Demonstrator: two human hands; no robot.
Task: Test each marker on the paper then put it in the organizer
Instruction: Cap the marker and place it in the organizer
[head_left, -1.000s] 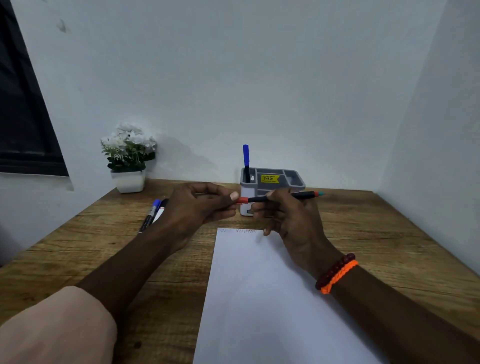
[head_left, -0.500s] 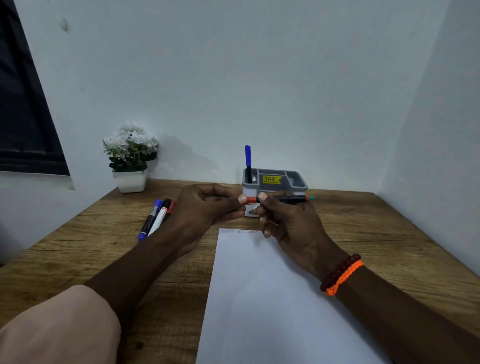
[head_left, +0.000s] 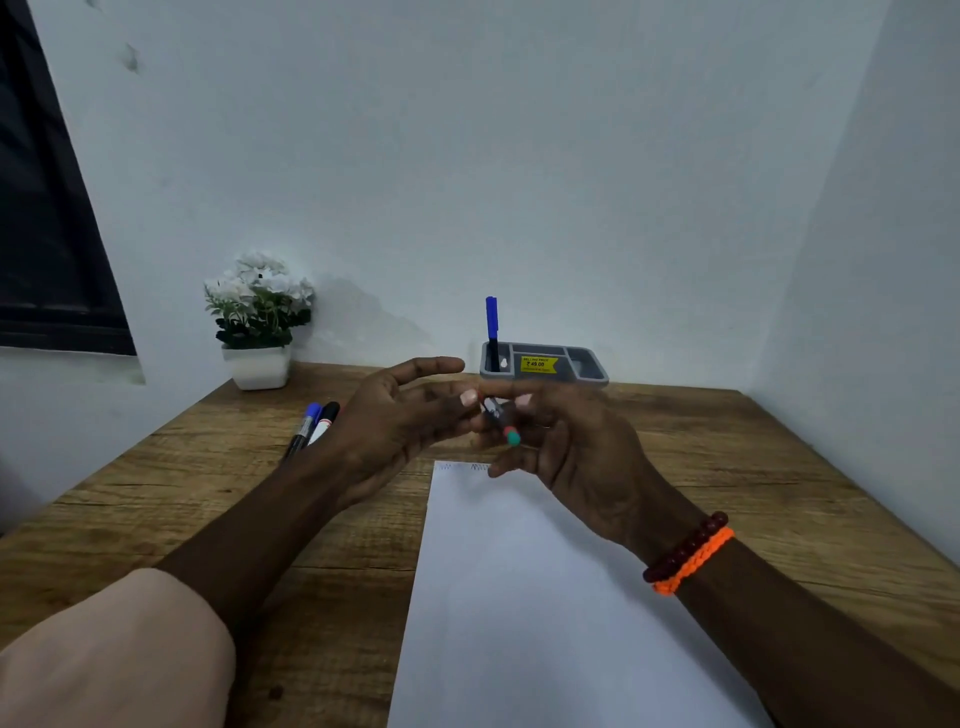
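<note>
Hands: I see both raised just above the far end of the paper, fingertips meeting in front of the organizer.
Left hand: palm turned inward, index finger stretched out straight, the other fingers loosely spread; its thumb tip sits next to the marker, but I cannot tell whether it grips it or only touches it.
Right hand: fingers curled and pinched around the marker; wrist bent, with a dark red bead bracelet and an orange braided band side by side on it.
Marker: slim dark barrel, foreshortened, pointing toward me, with a teal end cap showing between the fingers.
Paper: smooth white sheet lying flat, small zigzag scribbles along its far edge.
Organizer: grey plastic tray with rectangular compartments and a yellow price sticker, standing at the wall; a blue pen stands upright in its left compartment.
Spare markers: one blue-capped and one black-capped, lying together on the table left of my left hand.
Table: rough-grained wood surface.
Plant: white flowers in a small white pot, far left.
</note>
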